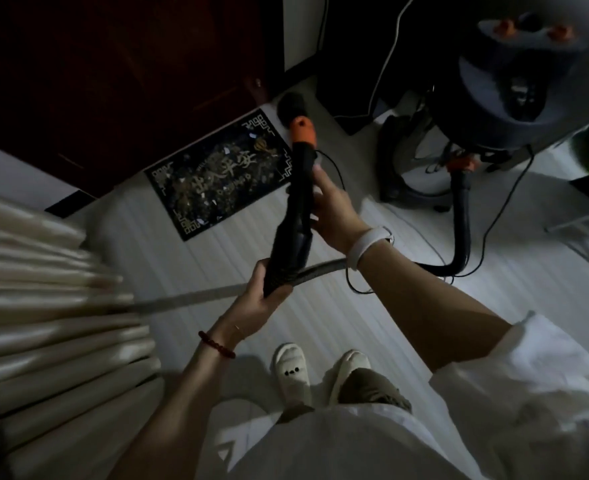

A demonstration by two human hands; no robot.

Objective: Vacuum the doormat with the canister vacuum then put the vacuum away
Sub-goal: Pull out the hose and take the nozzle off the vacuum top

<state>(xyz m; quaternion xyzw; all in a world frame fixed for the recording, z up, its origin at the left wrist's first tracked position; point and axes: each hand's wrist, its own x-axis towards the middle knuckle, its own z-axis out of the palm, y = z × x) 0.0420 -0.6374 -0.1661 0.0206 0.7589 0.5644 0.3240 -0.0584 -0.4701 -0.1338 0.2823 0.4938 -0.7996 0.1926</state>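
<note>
left hand (256, 306) grips wand (296, 202) low end, where hose (196, 294) joins | right hand (334, 209) wraps its middle | brush head (291, 105) raised over doormat (216, 181) far-right corner, by door | vacuum (487, 109) on floor to the right | wand stiff, light; hose floppy, drags; keep both grips.

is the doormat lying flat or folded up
Flat and spread. The doormat lies open on the pale floor by the dark door, all four patterned border corners showing.
</note>
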